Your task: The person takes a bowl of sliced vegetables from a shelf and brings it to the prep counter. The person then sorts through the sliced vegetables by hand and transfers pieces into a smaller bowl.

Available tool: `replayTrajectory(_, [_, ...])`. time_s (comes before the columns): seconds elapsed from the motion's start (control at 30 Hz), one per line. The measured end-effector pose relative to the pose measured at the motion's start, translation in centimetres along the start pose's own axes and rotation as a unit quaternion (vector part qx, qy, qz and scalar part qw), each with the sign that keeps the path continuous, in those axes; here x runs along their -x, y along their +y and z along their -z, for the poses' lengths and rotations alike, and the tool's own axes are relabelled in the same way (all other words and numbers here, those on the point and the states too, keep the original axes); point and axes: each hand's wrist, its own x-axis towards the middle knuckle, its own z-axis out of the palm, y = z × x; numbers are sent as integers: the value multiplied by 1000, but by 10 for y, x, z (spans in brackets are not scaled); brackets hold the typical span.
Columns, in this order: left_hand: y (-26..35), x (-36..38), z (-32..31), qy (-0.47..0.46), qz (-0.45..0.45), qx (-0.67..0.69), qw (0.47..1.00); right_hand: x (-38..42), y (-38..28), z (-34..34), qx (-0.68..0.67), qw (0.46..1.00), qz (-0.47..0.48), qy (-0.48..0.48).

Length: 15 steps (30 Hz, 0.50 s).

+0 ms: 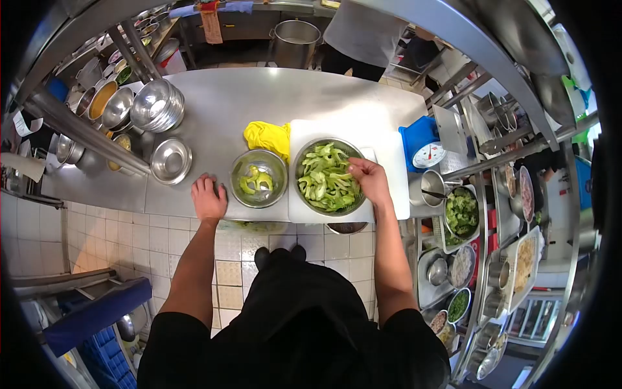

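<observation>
My left hand [208,197] lies on the steel counter with its fingers apart and nothing in it. My right hand [369,179] is at the right rim of a metal colander [300,196] full of sliced green vegetable [326,176]; its fingers are bent together, and what they hold, if anything, is too small to tell. The colander stands on a white cutting board [395,188]. Left of it, a metal bowl [259,155] holds a few pale green pieces [256,180]. A crumpled yellow cloth [267,136] lies behind the bowl.
Steel bowls [157,106] are stacked at the left, with a shallower bowl [171,161] in front. A blue scale [419,137] and a metal pot [427,185] stand at the right, near shelves of food trays. Across the counter stands another person [364,32].
</observation>
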Motion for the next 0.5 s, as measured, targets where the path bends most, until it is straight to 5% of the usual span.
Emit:
replayTrajectory(0.13, [3, 0, 2, -1, -3, -6, 1000, 7, -7, -3, 18, 995, 38, 90])
replayTrajectory(0.23, [1, -1, 2, 1, -5, -9, 1000, 14, 11, -6, 30, 997, 56, 50])
replayTrajectory(0.5, [4, -2, 3, -8, 2, -8, 1000, 20, 9, -31, 214, 961, 103, 139])
